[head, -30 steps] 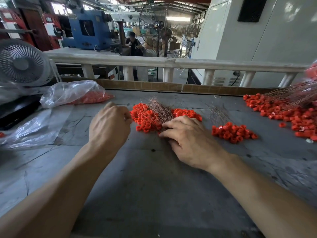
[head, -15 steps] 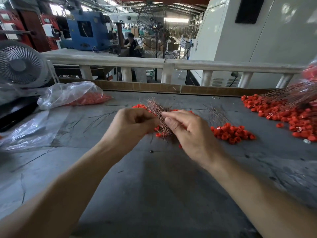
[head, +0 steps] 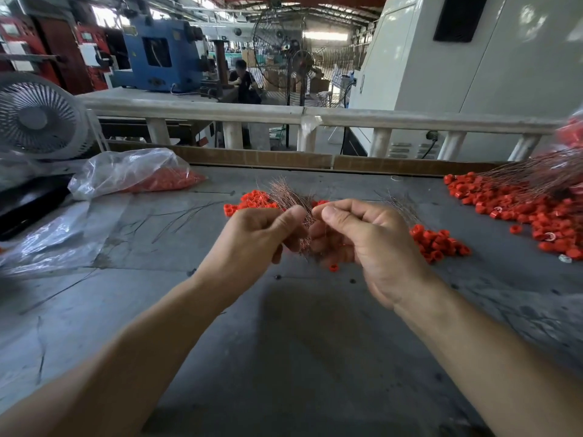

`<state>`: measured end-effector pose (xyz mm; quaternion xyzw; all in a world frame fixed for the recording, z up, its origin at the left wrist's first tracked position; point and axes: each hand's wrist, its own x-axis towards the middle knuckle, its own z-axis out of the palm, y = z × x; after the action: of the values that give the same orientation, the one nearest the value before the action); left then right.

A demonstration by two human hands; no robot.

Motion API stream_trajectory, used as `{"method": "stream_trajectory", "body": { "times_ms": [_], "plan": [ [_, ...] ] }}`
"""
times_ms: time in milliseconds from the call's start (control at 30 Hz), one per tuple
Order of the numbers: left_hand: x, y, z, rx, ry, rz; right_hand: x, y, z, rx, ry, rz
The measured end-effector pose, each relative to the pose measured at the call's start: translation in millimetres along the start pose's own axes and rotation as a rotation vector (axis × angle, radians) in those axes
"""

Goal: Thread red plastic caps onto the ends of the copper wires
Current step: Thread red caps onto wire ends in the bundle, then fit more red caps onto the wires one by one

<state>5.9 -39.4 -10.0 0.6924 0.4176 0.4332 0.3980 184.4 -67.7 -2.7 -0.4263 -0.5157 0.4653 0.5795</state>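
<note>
Both hands have lifted off the table (head: pixel 284 357) — left hand (head: pixel 255 238) and right hand (head: pixel 369 244) pinching the wire bundle (head: pixel 288 197) between them above the middle, red caps (head: pixel 438 242) lying near the right edge.

Readable text: none | red cabinets (head: pixel 91 55) left of blue machine (head: pixel 157 55): pale panels, lettering too blurred to read | white enclosure (head: pixel 473 74) right of blue machine: unmarked

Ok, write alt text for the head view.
Two bare hands, left hand and right hand, pinch a bundle of copper wires above a grey table. Piles of red plastic caps lie around them.
</note>
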Motion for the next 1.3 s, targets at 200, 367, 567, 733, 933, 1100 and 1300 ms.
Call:
{"method": "stream_trajectory", "body": {
  "times_ms": [200,367,567,733,933,1100,1300],
  "plan": [
    [1.1,4.2,-5.6,-0.156,0.012,0.048,-4.8,6.9,5.6,-0.301,-0.14,0.012],
    [0.5,5.3,-8.2,-0.14,0.017,0.033,-4.7,7.0,5.5,-0.355,-0.113,0.004],
    [0.4,7.6,-7.9,-0.147,0.035,0.023,-5.1,6.0,4.6,-0.361,-0.017,-0.05],
    [-0.2,6.5,-5.7,-0.323,0.034,-0.002,-6.6,3.5,5.7,-0.232,-0.053,-0.022],
    [0.3,3.5,3.5,-0.633,0.102,-0.089,-9.6,-3.0,15.4,-0.038,-0.164,0.119],
    [6.4,1.8,-12.5,-0.659,0.257,-0.08,-10.7,1.7,11.5,-0.184,-0.127,0.112],
    [16.1,-25.5,-37.3,0.262,0.392,-0.188,-7.4,4.2,8.5,-0.231,-0.002,0.041]
  ]
}}
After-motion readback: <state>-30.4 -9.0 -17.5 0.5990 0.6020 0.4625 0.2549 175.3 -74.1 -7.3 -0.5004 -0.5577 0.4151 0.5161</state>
